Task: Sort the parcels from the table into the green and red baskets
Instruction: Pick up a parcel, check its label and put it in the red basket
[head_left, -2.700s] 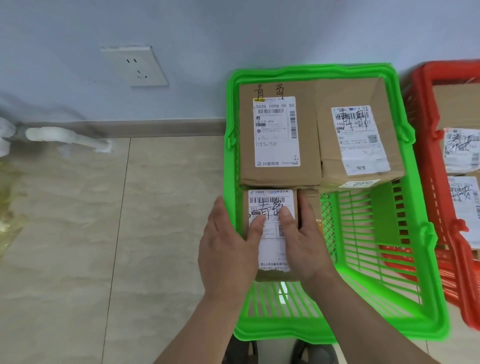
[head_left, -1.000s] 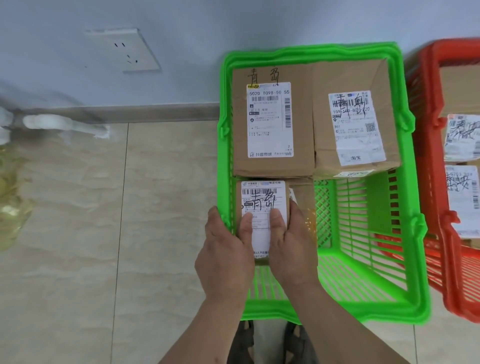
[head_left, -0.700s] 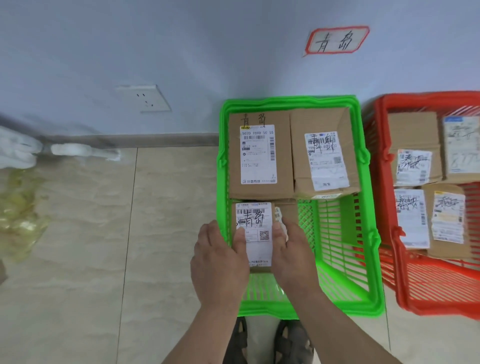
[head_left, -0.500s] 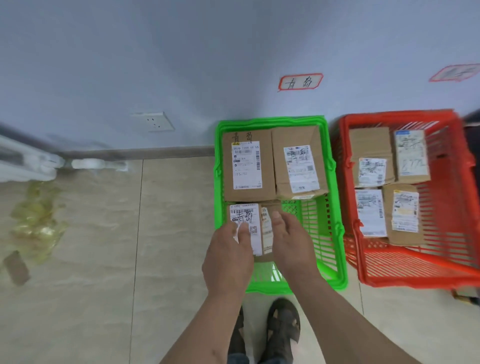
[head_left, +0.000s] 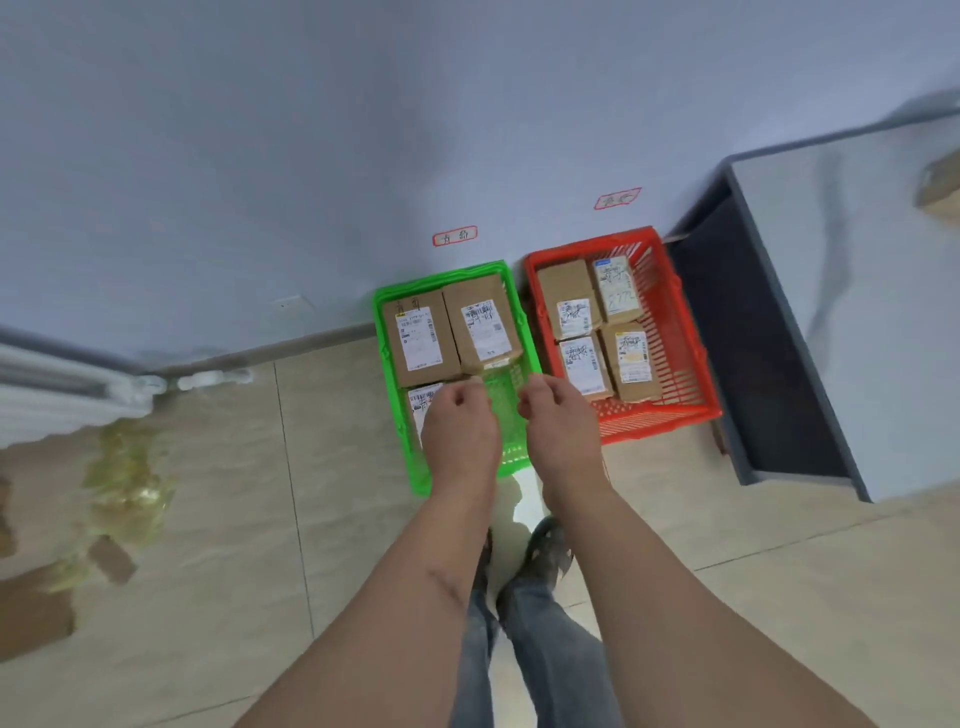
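Head view: both hands, left (head_left: 460, 434) and right (head_left: 560, 428), have released the small parcel (head_left: 422, 406), loosely curled.

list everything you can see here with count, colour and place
green basket: 1, green, on floor by wall
red basket: 1, red, right of green basket
parcels in green basket: 3, brown, white labels
parcels in red basket: 4, brown, white labels
wall labels: 2, red-edged, one above each basket
table: 1, grey, far right
parcel on table: 1, brown, at frame edge
socket: 1, white, low on wall
left hand: 1, empty, over green basket
right hand: 1, empty, over green basket
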